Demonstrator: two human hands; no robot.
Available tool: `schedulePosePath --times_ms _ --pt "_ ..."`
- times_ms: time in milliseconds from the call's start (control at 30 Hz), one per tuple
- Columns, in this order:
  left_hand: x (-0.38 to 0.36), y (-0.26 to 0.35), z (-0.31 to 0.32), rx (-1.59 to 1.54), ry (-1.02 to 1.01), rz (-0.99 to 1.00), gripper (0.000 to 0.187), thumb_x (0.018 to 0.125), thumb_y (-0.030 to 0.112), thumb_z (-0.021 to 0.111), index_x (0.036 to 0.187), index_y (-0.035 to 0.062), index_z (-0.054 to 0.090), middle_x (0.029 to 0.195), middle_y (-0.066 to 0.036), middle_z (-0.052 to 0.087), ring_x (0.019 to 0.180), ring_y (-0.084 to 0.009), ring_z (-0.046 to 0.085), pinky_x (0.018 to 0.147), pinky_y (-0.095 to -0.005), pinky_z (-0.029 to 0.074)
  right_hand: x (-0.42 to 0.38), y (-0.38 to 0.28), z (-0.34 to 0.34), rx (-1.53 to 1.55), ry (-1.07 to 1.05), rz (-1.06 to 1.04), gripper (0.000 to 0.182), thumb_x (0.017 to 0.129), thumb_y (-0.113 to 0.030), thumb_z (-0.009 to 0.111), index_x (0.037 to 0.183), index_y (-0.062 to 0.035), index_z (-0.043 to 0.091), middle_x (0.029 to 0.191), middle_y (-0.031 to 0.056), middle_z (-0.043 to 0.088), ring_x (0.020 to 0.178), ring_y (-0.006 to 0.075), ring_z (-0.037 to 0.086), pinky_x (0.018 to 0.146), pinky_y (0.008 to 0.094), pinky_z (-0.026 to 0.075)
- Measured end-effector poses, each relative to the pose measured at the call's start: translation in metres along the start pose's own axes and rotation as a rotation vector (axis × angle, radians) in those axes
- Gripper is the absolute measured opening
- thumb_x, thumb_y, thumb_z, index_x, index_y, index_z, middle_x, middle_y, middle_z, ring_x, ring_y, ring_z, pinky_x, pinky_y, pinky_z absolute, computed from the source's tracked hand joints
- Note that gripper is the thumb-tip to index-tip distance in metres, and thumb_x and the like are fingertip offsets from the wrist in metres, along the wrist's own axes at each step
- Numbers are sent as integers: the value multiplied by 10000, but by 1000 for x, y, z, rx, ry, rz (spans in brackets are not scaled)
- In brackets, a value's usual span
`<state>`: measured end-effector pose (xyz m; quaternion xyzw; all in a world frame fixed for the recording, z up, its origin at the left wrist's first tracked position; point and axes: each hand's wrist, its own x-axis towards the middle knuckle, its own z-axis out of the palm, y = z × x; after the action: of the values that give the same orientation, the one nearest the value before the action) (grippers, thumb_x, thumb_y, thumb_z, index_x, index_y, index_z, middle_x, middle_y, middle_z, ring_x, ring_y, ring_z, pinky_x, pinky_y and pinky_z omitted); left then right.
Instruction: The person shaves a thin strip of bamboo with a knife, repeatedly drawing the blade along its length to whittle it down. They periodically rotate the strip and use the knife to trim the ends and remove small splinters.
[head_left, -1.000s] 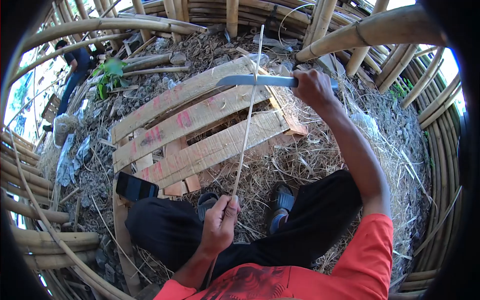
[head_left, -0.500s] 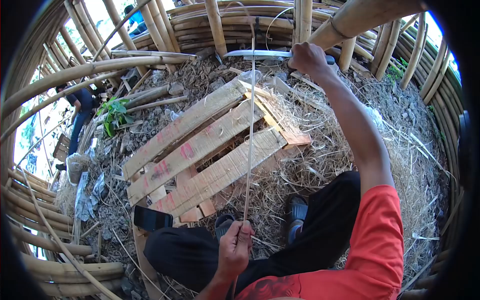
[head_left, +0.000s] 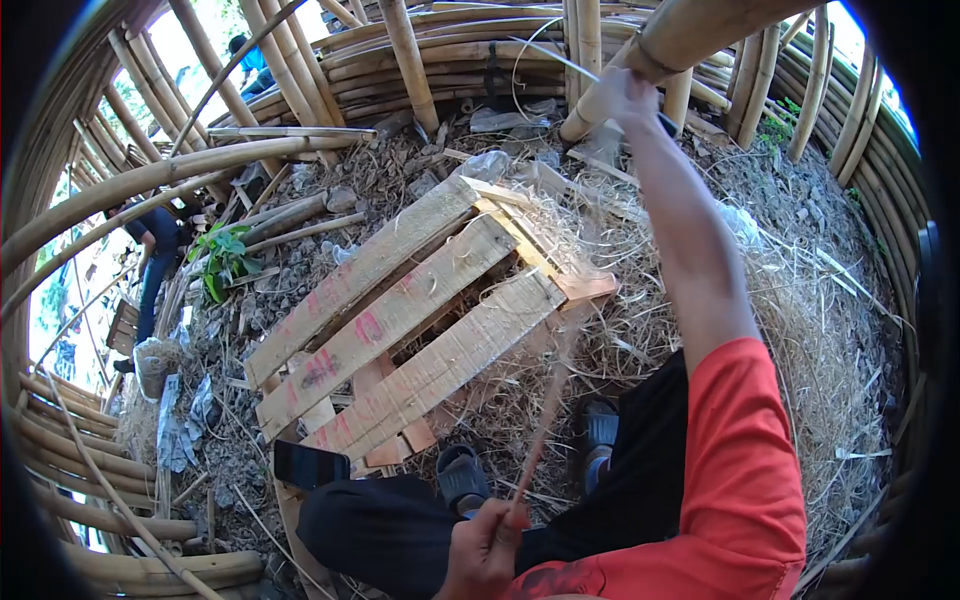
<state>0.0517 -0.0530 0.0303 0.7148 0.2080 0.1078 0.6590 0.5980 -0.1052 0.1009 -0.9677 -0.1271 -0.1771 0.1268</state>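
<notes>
- The thin, pale, wood-like strip [head_left: 545, 425] rises from the left hand [head_left: 485, 550], slanting up and to the right, between the wearer's knees; its upper part is blurred beside the near right corner of the slatted crate, so its far end cannot be made out.
- The left hand is closed, fingers curled around the strip's lower end, thumb uppermost.
- The right hand [head_left: 628, 98], blurred, is raised at the end of an outstretched arm and closed around the handle of a long knife with a narrow metal blade [head_left: 560, 60]; the blade points up and to the left.
- The crate, pale wood with red markings [head_left: 385, 320], lies on the ground in front of the wearer.
- A black phone [head_left: 312, 466] rests at the crate's lower left, beside the black-trousered knee [head_left: 375, 530].
- Two dark sandals [head_left: 462, 478] are on the wearer's feet, with curly straw-coloured shavings [head_left: 640, 340] around and beyond them.
- Farther left are a leafy green plant [head_left: 222, 262] and a bending person in dark clothes [head_left: 158, 240].
- Yellowish bamboo fencing [head_left: 450, 70] curves around the ground.
</notes>
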Motion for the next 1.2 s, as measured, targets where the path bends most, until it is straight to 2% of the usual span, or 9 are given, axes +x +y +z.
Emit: schedulePosePath --times_ms 200,300,400,533,733,900,1100,1133,1200 --pt "37 -5 -21 -120 160 -139 247 1004 247 485 906 36 567 584 65 412 515 -6 365 463 -195 283 -35 9 17 188 -128 -32 354 825 -302 580 991 1 657 1015 253 654 984 370 631 855 477 473" --pt "48 -10 -26 -103 116 -91 236 1010 235 476 931 31 564 614 59 413 545 -8 357 491 -189 298 -47 11 68 372 47 -256 402 826 -394 649 961 -16 670 775 124 689 737 274 673 691 396 499" --pt "56 -11 -25 -97 125 -82 227 1013 223 469 943 29 564 643 55 414 573 -10 354 512 -186 302 -126 -39 10 1102 -485 -34 356 892 -415 635 792 -83 554 546 -69 423 437 25 366 411 238 305" --pt "58 -9 -21 -181 109 -96 211 1019 198 451 957 25 554 643 58 394 578 -14 350 513 -191 305 -183 -68 -48 1409 -818 -135 395 959 -457 522 917 -65 509 588 -54 411 437 30 385 409 203 329" --pt "60 -8 -14 -67 135 36 293 1024 309 429 939 48 531 607 69 354 506 -2 279 440 -187 214 -206 -82 -60 1276 -795 -539 363 1011 -391 433 896 -59 525 601 -51 433 453 29 395 417 197 330" --pt "60 2 -14 14 165 76 275 1020 274 440 914 39 537 614 49 387 528 -22 327 473 -204 267 -228 -93 -55 1033 -665 -475 334 1008 -331 465 886 -40 573 609 -50 468 492 42 406 449 225 338" --pt "64 2 -17 156 280 199 274 1017 242 460 862 28 536 613 51 390 534 -16 337 477 -201 272 -248 -94 -66 845 -671 -696 284 968 -265 525 955 6 611 659 179 563 589 217 543 587 392 433" --pt "65 5 -17 181 290 231 269 1015 234 463 862 25 538 615 47 399 539 -20 349 481 -204 285 -249 -96 -68 913 -572 -633 336 994 -275 498 853 20 577 600 23 464 576 83 414 522 307 375" --pt "64 5 -15 227 311 261 261 1013 220 468 865 19 542 622 36 418 548 -29 373 490 -213 309 -254 -95 -61 942 -587 -661 352 998 -288 493 844 17 577 602 23 470 579 84 418 528 308 379"
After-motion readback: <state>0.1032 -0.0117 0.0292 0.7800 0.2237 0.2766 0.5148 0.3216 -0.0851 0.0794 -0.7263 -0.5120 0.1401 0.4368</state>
